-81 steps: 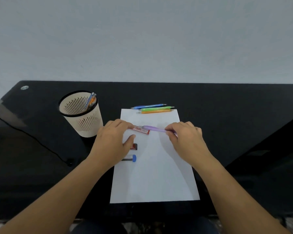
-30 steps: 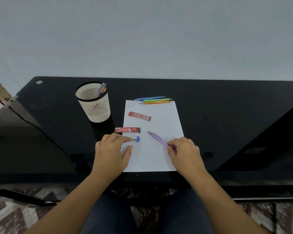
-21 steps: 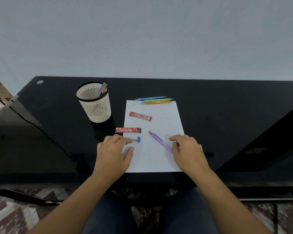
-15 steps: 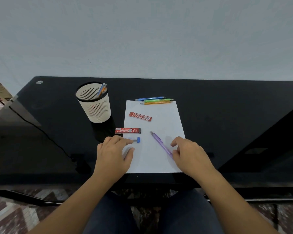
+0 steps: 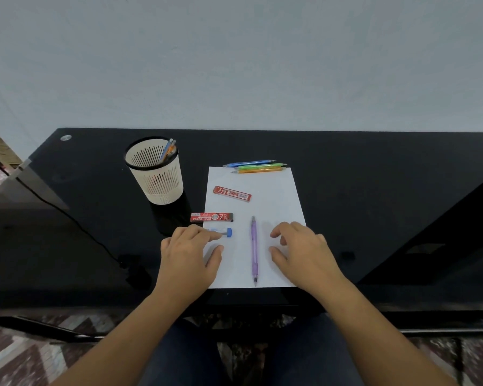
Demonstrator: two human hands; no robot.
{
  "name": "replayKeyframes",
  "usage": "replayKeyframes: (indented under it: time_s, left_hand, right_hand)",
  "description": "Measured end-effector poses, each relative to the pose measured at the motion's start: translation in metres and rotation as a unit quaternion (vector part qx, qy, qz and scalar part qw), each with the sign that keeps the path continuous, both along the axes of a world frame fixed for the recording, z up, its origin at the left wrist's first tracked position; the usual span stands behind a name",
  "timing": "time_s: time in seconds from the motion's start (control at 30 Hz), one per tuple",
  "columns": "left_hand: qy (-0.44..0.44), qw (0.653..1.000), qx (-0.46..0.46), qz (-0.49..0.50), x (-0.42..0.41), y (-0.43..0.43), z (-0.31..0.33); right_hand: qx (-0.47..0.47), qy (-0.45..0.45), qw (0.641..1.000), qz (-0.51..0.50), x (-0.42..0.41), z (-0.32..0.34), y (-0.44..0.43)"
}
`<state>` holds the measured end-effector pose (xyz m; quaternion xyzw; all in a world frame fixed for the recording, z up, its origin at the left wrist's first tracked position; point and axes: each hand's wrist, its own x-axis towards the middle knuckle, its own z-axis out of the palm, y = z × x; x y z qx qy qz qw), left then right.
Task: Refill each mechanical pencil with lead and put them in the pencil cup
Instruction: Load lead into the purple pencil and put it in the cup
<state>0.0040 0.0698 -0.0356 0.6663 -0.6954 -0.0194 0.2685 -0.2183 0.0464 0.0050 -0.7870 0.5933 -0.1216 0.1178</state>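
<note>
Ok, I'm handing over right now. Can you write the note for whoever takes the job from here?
Left hand: open, index fingertip resting on the blue-capped lead tube.
Right hand: open and empty, just right of the purple pencil, which lies loose on the paper.
Two red lead cases: one on the paper, the other across its left edge.
Done: a few pencils stand in the pencil cup.
Left: the purple pencil, plus the blue, green and orange pencils at the paper's far edge. Whether the purple one is already refilled cannot be told.

Single head-worn wide-angle view, forward and downward over the black desk
</note>
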Motion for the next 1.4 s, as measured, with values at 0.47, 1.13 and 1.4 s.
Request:
replayKeyframes:
  time_s: [0.47,1.13,1.4]
  left_hand:
    - [-0.001,0.999,0.03,0.016,0.007,0.0,0.0]
    - [-0.027,0.995,-0.007,-0.093,-0.012,-0.016,0.006]
    - [-0.037,0.992,-0.087,-0.079,-0.006,-0.009,-0.008]
  right_hand:
    - [-0.005,0.066,0.987,0.145,0.021,-0.005,-0.05]
    - [-0.109,-0.008,0.992,0.068,-0.002,-0.018,-0.014]
    - [-0.165,-0.069,0.983,0.042,-0.007,-0.04,-0.001]
